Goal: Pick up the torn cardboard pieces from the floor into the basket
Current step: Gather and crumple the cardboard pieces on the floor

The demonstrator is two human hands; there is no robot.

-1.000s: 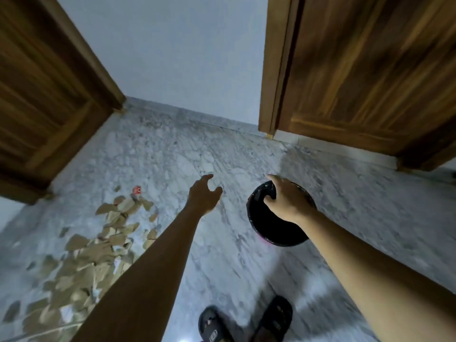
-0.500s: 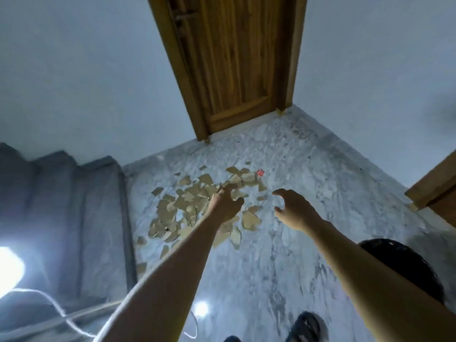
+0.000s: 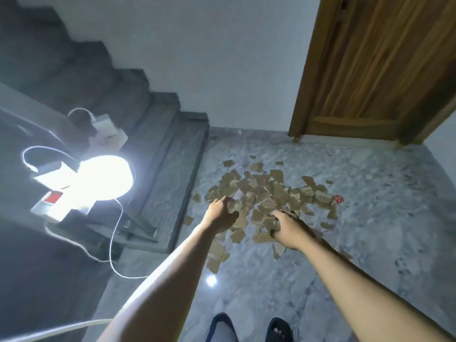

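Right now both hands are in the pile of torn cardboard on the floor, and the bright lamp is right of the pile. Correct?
One detail is wrong: the head view shows the bright lamp left of the pile of torn cardboard. The left hand and right hand are indeed in that pile on the floor.

White mark like a C on small red scrap (image 3: 338,199) beside the cardboard pieces (image 3: 262,191)
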